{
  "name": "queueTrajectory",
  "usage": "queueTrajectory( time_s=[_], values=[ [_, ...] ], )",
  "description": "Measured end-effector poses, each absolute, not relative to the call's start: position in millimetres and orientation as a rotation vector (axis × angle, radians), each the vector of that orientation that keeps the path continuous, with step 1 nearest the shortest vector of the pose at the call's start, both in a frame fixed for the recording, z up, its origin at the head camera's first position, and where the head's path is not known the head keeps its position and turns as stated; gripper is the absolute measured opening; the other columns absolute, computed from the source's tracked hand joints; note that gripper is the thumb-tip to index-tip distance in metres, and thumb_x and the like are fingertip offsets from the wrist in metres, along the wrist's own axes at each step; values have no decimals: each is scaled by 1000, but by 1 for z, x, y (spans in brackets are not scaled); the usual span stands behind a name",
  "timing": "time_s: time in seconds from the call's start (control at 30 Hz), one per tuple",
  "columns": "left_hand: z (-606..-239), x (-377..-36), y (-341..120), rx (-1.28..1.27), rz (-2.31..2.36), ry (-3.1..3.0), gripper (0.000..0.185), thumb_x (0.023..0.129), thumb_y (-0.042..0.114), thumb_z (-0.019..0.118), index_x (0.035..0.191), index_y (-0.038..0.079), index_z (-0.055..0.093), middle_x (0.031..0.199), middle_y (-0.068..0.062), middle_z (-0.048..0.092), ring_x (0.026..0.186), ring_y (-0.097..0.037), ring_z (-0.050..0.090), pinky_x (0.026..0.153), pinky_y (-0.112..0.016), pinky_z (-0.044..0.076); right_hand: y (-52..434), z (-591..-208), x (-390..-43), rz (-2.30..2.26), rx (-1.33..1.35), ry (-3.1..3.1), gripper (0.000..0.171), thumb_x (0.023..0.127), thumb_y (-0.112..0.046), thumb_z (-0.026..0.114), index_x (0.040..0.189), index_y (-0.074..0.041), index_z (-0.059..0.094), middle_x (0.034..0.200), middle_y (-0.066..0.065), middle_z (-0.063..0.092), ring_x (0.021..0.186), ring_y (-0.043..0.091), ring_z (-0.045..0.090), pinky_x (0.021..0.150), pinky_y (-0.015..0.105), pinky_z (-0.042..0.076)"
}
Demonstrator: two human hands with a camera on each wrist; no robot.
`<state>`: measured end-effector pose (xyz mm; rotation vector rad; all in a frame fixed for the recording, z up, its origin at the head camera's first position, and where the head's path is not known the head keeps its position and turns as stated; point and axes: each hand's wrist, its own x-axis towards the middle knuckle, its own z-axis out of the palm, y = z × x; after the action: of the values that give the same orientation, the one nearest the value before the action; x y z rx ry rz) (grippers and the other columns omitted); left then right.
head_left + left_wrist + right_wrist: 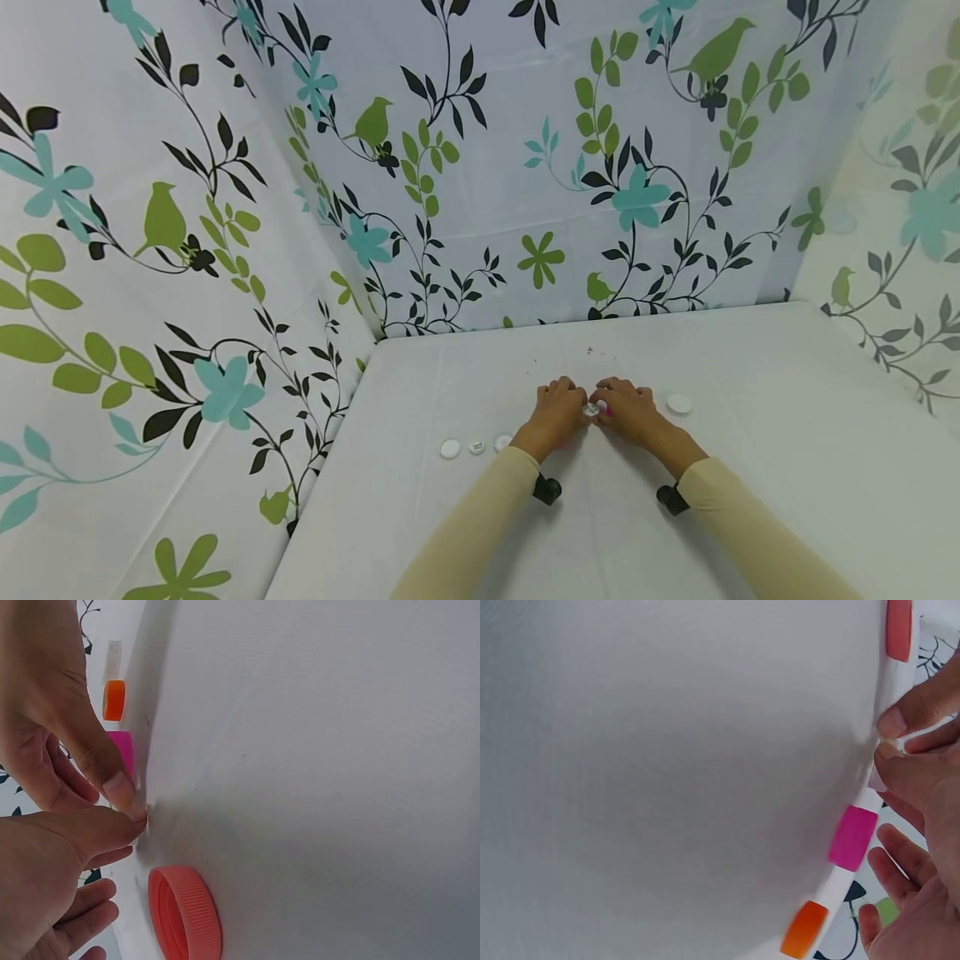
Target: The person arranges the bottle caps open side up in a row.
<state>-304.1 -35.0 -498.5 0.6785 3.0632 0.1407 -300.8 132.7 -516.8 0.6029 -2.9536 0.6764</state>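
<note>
In the middle of the table, my left hand and right hand meet at the fingertips. Between them they pinch a small pale piece, whose whitish edge shows below the fingertips in the right wrist view. Fingers cover most of it, so its kind is unclear. A ribbed coral bottle cap stands on the table close to my left hand. Just by my right hand is a magenta cap, and farther along lies an orange cap.
To the left on the white table lie a white round cap and a smaller whitish disc. Another round piece sits partly behind the left arm. A white-looking disc lies to the right. Patterned cloth hangs behind.
</note>
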Motion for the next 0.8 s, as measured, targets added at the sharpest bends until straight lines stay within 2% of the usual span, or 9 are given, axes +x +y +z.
queueTrajectory(
  time_s=[0.27,0.53,0.8],
  values=[
    [-492,-301,-46,656,313,3022,31,99,40,75,120,19,70,139,-3,57,130,-21,53,112,-42,38,134,-500,-291,719,597,-2924,22,100,-28,74,111,-9,77,145,25,57,133,52,51,98,74,38],
    [-489,-299,-46,657,393,3044,33,96,47,77,112,19,69,137,-2,58,130,-21,55,111,-42,39,133,-494,-286,809,576,-2929,26,103,-33,69,106,-10,81,146,25,57,134,52,51,98,74,37],
    [-494,-294,-48,676,474,3025,29,98,41,75,112,17,70,135,-2,58,128,-20,55,112,-44,38,132,-498,-283,857,557,-2911,28,104,-33,67,107,-11,82,144,25,58,134,50,52,96,71,39]
  ],
)
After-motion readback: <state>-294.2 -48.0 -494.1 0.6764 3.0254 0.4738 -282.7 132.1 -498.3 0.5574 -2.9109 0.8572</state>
